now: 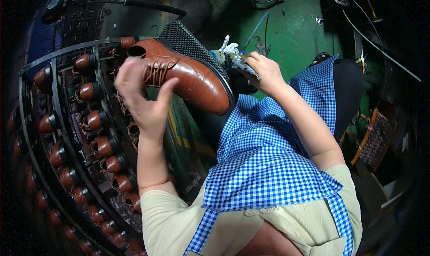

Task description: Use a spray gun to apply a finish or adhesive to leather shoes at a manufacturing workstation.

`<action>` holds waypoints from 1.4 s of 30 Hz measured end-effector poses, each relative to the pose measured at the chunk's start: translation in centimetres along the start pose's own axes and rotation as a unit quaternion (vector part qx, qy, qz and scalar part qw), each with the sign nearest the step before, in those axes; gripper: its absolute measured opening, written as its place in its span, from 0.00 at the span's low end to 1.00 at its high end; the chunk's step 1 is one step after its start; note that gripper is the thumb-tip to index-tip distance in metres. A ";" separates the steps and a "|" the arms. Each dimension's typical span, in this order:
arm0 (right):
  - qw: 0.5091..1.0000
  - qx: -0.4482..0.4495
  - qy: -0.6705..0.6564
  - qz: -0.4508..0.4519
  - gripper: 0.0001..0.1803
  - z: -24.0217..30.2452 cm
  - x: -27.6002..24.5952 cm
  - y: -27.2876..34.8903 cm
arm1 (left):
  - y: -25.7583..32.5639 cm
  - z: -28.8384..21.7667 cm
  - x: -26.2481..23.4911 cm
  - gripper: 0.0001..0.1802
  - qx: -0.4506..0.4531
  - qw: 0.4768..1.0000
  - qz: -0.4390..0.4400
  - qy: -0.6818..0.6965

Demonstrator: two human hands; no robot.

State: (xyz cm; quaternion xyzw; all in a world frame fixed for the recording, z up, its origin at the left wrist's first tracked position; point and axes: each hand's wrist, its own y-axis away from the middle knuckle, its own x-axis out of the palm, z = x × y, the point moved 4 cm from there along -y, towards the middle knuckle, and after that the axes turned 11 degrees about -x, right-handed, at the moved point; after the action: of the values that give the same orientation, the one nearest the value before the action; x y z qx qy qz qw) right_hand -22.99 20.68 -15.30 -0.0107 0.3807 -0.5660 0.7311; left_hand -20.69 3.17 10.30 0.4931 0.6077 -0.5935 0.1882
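We count 1 brown lace-up shoe (204, 79), located ahead of 1 checked apron (268, 175). The left hand (145, 97) is at its laces (156, 72), fingers and thumb apart; we cannot tell contact. The right hand (265, 70) has its fingers clamped on 1 grey metal tool (247, 70). We see 1 rack (55, 79) of over 15 shoes at left. A gap separates toe edge and right hand; green floor (295, 41) extends beyond.

dim light, edges bending into blackness, and glare on the shoe (197, 79).
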 end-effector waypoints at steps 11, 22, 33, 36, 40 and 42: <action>0.998 -0.001 -0.016 0.058 0.14 0.3 0.5 0.2 | 1.9 3.7 -0.4 0.24 -0.427 0.829 0.150 0.328; 0.998 0.004 -0.003 0.068 0.11 0.1 -1.4 -0.3 | 5.6 4.8 -1.0 0.28 -0.402 0.790 0.165 0.432; 0.972 0.081 -0.223 0.013 0.09 6.3 -13.0 -2.2 | 6.9 8.0 -0.8 0.32 -0.400 0.741 0.212 0.496; 0.957 0.032 -0.285 0.037 0.07 8.4 -13.2 -2.9 | 6.9 8.6 -0.8 0.33 -0.377 0.753 0.215 0.494; 0.960 0.000 -0.276 0.044 0.07 9.3 -12.7 -3.5 | 6.7 8.8 -0.5 0.32 -0.394 0.743 0.223 0.492; 0.960 -0.010 -0.275 0.042 0.07 9.5 -12.3 -3.5 | 6.3 8.3 -0.4 0.32 -0.388 0.743 0.224 0.497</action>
State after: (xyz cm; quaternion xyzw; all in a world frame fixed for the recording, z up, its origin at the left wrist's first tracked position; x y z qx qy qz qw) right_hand -21.30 25.72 -0.30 -0.1567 0.1705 -0.5061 0.8308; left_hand -18.26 -5.72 5.40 0.7246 0.6649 0.0818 0.1619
